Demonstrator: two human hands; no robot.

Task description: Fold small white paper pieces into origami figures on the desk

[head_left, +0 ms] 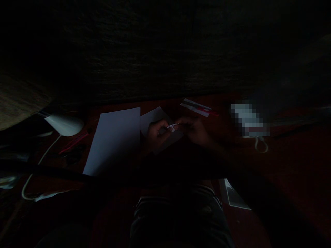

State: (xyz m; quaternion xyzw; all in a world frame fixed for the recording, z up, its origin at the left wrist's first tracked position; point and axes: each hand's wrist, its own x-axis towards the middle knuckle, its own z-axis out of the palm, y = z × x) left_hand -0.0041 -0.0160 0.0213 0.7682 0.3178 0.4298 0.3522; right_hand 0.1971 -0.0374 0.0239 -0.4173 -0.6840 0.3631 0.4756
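The picture is very dark. Between my two hands is a small folded piece of white paper (172,126), pinched at both ends. My left hand (156,133) is closed on its left end, thumb and forefinger together. On the other side my right hand (193,129) grips the right end with its fingertips. Beneath them lies a white sheet (162,146), turned at an angle and partly covered by the hands. A larger stack of white paper (116,134) rests to the left, close to my left hand.
A red cutter-like tool (208,111) lies on a paper strip (188,103) beyond my right hand. At the left are a white lamp-like object (64,124) with a cable (43,156) and a red tool (74,141). A blurred-out pale object (249,120) sits at the right.
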